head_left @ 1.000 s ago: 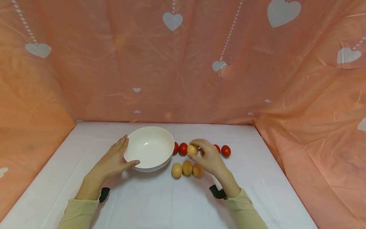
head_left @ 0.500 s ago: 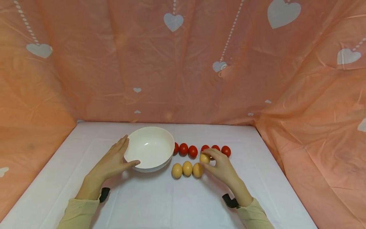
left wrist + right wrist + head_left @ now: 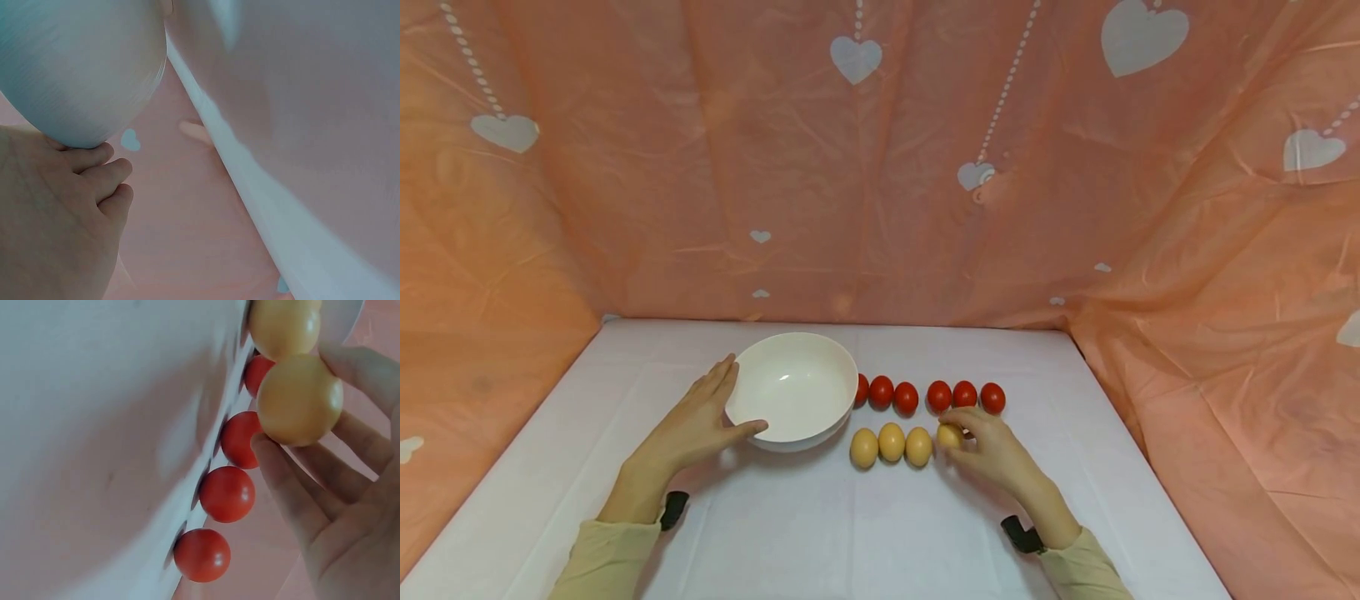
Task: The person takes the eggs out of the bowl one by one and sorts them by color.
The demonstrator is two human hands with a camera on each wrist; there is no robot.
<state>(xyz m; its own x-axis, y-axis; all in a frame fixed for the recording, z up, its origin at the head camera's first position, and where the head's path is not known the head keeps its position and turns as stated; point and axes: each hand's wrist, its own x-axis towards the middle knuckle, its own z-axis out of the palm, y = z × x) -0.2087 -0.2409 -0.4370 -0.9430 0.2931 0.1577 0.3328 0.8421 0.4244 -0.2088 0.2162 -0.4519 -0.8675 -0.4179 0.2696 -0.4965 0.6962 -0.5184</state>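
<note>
A white bowl (image 3: 797, 392) stands left of the table's middle. My left hand (image 3: 696, 421) rests against its left side, thumb and fingers spread at the rim; the left wrist view has those fingertips touching the bowl's outer wall (image 3: 87, 69). My right hand (image 3: 992, 450) pinches a yellow egg (image 3: 300, 400) between thumb and fingertips, low over the table at the right end of a row. That row holds three more yellow eggs (image 3: 891, 442). Behind it runs a line of several red egg-shaped pieces (image 3: 906, 399), the leftmost partly hidden by the bowl.
A white cloth covers the table (image 3: 790, 533). Orange fabric (image 3: 865, 183) with white hearts hangs behind it and along both sides. A gap splits the red line near its middle. Black wrist mounts sit on both wrists.
My right hand has carried the yellow egg from over the red line toward me and to the right, to the end of the yellow row. The left hand and bowl have stayed still.
</note>
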